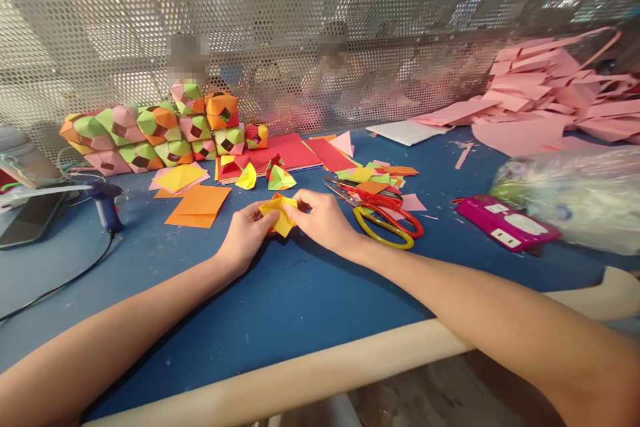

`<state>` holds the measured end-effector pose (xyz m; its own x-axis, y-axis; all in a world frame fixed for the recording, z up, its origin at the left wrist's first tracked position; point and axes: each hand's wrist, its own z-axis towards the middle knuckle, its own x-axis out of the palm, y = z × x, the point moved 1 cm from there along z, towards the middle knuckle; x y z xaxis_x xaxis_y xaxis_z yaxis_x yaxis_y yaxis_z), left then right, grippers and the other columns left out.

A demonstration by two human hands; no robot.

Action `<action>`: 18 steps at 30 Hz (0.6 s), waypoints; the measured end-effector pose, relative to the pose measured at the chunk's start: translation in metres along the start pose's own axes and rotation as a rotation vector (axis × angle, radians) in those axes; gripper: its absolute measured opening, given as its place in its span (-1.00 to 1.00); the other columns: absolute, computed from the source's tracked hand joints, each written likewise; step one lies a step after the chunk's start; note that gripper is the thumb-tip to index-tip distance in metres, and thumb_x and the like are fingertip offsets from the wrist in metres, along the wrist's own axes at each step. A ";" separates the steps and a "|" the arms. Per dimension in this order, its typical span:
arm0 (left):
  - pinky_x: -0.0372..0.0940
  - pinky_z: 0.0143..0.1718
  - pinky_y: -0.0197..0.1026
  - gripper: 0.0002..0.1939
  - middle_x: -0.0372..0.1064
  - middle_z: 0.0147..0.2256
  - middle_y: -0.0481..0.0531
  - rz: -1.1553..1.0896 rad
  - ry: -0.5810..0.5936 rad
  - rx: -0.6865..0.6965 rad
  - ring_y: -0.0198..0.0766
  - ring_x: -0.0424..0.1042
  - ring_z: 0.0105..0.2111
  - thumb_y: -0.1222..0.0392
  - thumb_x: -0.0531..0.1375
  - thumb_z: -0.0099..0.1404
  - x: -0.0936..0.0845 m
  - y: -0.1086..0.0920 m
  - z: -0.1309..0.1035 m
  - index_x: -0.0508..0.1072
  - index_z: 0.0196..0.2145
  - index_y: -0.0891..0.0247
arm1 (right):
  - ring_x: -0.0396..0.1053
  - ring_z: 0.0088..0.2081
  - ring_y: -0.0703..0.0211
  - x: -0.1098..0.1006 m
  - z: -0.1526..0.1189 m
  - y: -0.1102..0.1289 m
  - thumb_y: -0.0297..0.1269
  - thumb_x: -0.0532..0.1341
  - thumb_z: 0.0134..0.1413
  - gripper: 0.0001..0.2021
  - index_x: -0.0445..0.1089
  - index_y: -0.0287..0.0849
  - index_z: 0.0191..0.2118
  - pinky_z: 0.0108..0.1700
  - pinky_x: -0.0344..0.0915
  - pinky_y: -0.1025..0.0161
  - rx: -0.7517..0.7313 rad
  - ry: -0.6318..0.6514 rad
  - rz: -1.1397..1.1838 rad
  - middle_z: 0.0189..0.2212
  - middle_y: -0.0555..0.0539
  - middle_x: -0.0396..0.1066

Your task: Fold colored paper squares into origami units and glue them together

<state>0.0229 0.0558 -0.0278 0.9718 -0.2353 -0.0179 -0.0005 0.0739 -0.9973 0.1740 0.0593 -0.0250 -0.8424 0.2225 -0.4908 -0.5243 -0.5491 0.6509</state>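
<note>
Between my two hands is a folded yellow and orange paper piece (281,215), held just above the blue table (300,300). My left hand (249,230) pinches its left side, thumb on the yellow face. From the right, my right hand (323,217) grips the other edge with thumb and fingers. Just beyond the hands stand a small yellow folded piece (247,177) and a green and orange one (281,178). Orange paper squares (200,205) lie to the left of my left hand. Scissors with red and yellow handles (384,230) rest beside my right hand.
Stacked paper balls (160,127) line the back left before a perforated metal screen (280,27). A blue glue gun (107,205) with a cord and a phone (33,220) lie left. Right are pink strips (540,90), a magenta box (507,222) and a plastic bag (600,197).
</note>
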 end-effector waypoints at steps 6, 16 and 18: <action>0.18 -0.50 -0.34 -0.81 0.37 -0.50 -0.06 0.086 -0.068 0.025 -0.37 0.31 -0.52 0.17 0.21 0.07 -0.005 0.006 0.002 0.46 -0.36 0.32 | 0.20 -0.53 0.31 0.002 -0.002 0.002 -0.32 0.14 0.02 -0.88 0.31 -0.21 -0.48 -0.45 0.15 0.36 -0.005 0.054 0.048 -0.58 0.03 0.30; 0.09 -0.57 -0.38 -0.91 0.26 -0.60 -0.15 0.141 -0.140 0.037 -0.42 0.20 -0.59 0.24 0.22 0.00 -0.005 0.003 0.001 0.37 -0.50 0.28 | 0.24 -0.51 0.30 0.006 -0.006 0.004 -0.31 0.16 0.02 -0.88 0.35 -0.24 -0.45 -0.44 0.16 0.35 0.004 0.072 0.080 -0.57 0.01 0.33; 0.09 -0.58 -0.37 -0.90 0.25 -0.61 -0.15 0.133 -0.153 0.038 -0.42 0.20 -0.60 0.23 0.21 0.00 -0.005 0.003 0.001 0.35 -0.51 0.28 | 0.26 -0.50 0.28 0.006 -0.006 0.003 -0.29 0.15 0.05 -0.86 0.37 -0.25 -0.39 -0.43 0.17 0.35 0.002 0.075 0.091 -0.54 -0.01 0.36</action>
<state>0.0185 0.0580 -0.0302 0.9882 -0.0716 -0.1357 -0.1255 0.1320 -0.9833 0.1678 0.0539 -0.0296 -0.8750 0.1109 -0.4712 -0.4461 -0.5625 0.6961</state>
